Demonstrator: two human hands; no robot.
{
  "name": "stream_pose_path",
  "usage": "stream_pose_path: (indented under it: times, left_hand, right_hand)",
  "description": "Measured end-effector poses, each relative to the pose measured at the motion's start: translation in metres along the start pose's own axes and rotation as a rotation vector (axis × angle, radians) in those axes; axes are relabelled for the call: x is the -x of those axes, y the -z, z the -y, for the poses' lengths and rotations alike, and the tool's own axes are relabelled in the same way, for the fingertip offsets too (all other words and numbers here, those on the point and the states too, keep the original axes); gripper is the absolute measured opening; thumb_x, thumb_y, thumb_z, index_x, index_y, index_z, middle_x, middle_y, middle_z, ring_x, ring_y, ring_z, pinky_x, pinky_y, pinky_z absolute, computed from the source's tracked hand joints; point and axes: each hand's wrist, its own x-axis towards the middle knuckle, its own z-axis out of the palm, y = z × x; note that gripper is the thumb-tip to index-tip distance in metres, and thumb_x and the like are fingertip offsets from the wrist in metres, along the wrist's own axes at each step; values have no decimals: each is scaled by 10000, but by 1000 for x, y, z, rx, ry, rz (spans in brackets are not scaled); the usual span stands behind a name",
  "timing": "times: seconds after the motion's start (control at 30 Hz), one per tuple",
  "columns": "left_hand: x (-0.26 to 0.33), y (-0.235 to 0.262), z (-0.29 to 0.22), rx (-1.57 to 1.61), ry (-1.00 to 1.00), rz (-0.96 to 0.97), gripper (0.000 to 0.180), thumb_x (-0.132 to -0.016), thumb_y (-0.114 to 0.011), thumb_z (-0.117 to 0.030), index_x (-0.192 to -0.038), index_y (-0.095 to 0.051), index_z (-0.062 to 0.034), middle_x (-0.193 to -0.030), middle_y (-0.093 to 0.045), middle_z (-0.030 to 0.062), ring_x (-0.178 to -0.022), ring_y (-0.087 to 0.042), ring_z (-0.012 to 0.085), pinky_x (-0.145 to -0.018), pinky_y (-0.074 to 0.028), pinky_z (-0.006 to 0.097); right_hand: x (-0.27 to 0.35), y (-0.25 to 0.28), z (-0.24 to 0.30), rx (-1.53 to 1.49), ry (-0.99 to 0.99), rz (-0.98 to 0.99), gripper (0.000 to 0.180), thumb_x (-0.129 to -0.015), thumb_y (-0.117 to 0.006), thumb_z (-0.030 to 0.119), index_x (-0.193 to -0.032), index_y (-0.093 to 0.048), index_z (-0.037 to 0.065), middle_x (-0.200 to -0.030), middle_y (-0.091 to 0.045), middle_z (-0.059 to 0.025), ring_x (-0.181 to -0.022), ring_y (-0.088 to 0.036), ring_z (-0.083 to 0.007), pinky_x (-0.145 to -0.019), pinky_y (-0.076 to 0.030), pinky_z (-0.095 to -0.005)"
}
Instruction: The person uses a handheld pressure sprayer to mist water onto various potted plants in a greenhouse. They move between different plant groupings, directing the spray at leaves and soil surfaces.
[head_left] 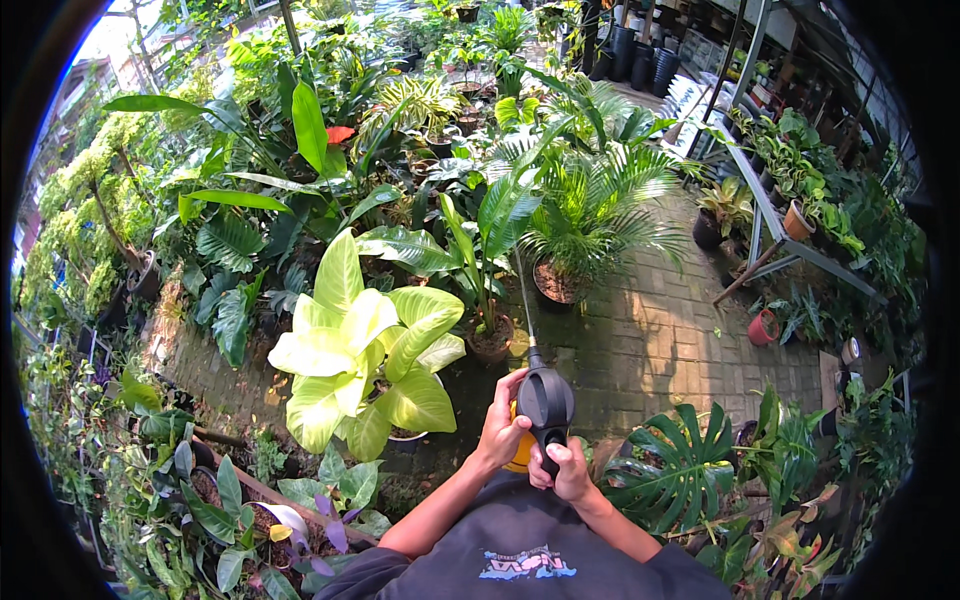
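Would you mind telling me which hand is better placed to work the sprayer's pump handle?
Probably the right hand: it already grips the black pump handle, while the left hand steadies the yellow sprayer bottle.

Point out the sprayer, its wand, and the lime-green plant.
sprayer (pixel 546 402), head view, on its dark grey pump head
wand (pixel 523 295), head view, midway along the thin rod
lime-green plant (pixel 365 350), head view, on a central leaf

Open brick path (pixel 650 340) lies ahead-right of the sprayer (pixel 543 405); a yellow-green plant (pixel 365 350) crowds the left, a monstera (pixel 680 480) the right.
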Motion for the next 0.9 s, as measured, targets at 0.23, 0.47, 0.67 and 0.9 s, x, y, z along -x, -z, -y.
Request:
stream_pose_path:
  times: [0.23, 0.47, 0.67, 0.9]
  left_hand:
    - [-11, -9, -2, 17, -14, 27, 1005, -785, -643, -687, -1414, -321, 28, -1362, -467, 174, -1302, -432, 256, -1102, -313, 375]
    - [-23, -10, -5, -29, -33, 38, 909, -827, -657, -614, -1412, -337, 4, -1325, -505, 182, -1268, -466, 253, -1070, -346, 369]
    - [-14, -9, -5, -18, -14, 57, 756, -883, -654, -463, -1394, -351, 4, -1302, -525, 190, -1235, -490, 247, -1052, -364, 361]
    - [8, -5, -10, -33, 39, 60, 679, -888, -643, -343, -1391, -346, 3, -1283, -537, 200, -1201, -511, 248, -1039, -378, 364]
  right_hand:
    - [-3, 8, 7, 37, 62, -32, 312, -890, -506, 299, -808, -512, -2, -544, -461, -38, -420, -405, -102, -405, -344, -252]
    - [-7, 11, 12, 26, 92, -61, 315, -870, -504, 301, -795, -508, -6, -540, -451, -37, -420, -407, -101, -401, -343, -249]
    - [0, 10, 3, -15, 40, -95, 312, -870, -504, 291, -791, -511, -11, -544, -461, -41, -420, -413, -102, -406, -341, -249]
    - [16, -1, -14, 7, 89, -126, 333, -868, -508, 296, -767, -513, -21, -544, -473, -51, -422, -420, -105, -415, -345, -251]
